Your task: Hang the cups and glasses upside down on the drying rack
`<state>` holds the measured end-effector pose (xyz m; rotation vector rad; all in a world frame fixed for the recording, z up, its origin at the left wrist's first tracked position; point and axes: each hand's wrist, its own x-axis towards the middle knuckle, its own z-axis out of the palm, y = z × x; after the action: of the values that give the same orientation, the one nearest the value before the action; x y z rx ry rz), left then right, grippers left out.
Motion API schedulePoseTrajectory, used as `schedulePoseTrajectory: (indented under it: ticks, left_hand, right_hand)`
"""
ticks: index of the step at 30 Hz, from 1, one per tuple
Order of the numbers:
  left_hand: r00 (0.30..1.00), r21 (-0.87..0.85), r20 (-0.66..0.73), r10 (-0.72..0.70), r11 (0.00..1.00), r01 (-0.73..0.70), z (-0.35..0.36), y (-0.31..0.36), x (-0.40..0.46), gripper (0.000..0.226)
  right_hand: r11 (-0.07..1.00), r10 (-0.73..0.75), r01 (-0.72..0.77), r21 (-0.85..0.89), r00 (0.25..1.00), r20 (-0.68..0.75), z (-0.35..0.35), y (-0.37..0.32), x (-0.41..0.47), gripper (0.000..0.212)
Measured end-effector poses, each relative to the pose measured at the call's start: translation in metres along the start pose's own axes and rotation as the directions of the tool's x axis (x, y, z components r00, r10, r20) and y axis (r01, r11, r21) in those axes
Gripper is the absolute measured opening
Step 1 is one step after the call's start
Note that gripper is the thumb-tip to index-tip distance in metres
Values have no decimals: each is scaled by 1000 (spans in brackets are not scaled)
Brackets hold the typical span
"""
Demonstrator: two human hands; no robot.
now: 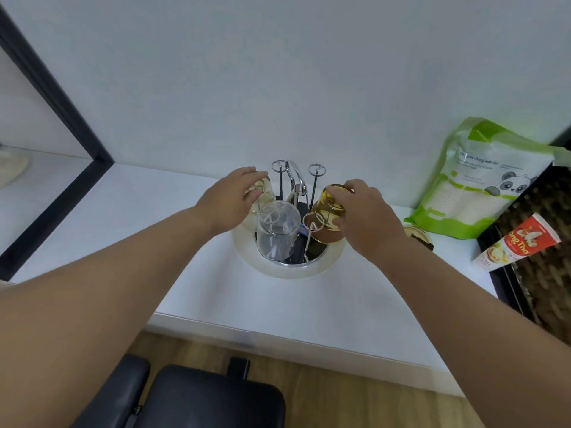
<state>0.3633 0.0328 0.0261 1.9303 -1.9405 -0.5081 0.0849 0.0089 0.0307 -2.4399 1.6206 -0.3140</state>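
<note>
The left hand (pixel 234 199) is gripping a pale glass (pixel 264 193) and the right hand (pixel 361 208) an amber glass (pixel 329 211), lowering both upside down onto the rack (pixel 296 193); next, probably letting go gently.

Bright, even, soft light; faint shadows, slight overall blur, strong wide-angle bending at the edges.

Three inverted glasses (pixel 278 231) on rack (pixel 296 193)

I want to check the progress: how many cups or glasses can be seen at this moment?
4. A clear glass upside down at the rack's front; an amber glass under the right hand; a pale one under the left hand; another amber glass on the counter behind the right arm. Others may be hidden.
</note>
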Motion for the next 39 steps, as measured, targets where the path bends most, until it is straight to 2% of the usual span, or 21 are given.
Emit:
schedulePoseTrajectory:
  ticks: [5, 7, 9, 10, 13, 16, 24, 28, 39]
  left_hand:
    - [999, 15, 32, 13, 1000, -14, -2, 0, 1, 47]
    - [995, 2, -66, 74, 997, -74, 0, 4, -10, 45]
    - [955, 26, -204, 214, 977, -213, 4, 12, -27, 45]
    - [935, 38, -222, 278, 960, -276, 7, 16, -35, 47]
    - [927, 75, -86, 364, 930, -358, 20, 20, -50, 66]
    - [937, 108, 9, 349, 931, -348, 30, 15, -49, 79]
    - [960, -71, -29, 278, 958, -279, 39, 10, -50, 81]
    - [962, -84, -62, 267, 959, -272, 42, 11, -52, 81]
    - [958, -95, -45, 283, 953, -286, 44, 6, -54, 84]
  right_hand:
    - [1000, -4, 5, 17, 999, -53, 4, 3, -4, 58]
    - [1000, -5, 6, 14, 999, -53, 5, 3, -3, 60]
    - [1000, -1, 2, 15, 998, -57, 6, 2, -2, 61]
    - [1000, -1, 2, 19, 998, -60, 6, 2, -2, 61]
    - [999, -5, 8, 35, 998, -69, 6, 3, -1, 59]
    - [999, -5, 8, 46, 997, -74, 4, 3, 1, 59]
    - [999, -4, 7, 49, 998, -60, 0, 1, -1, 58]
    - [999, 8, -5, 52, 998, -57, 0, -3, -2, 59]
    - [999, 45, -43, 22, 996, -72, -1, -14, -7, 64]
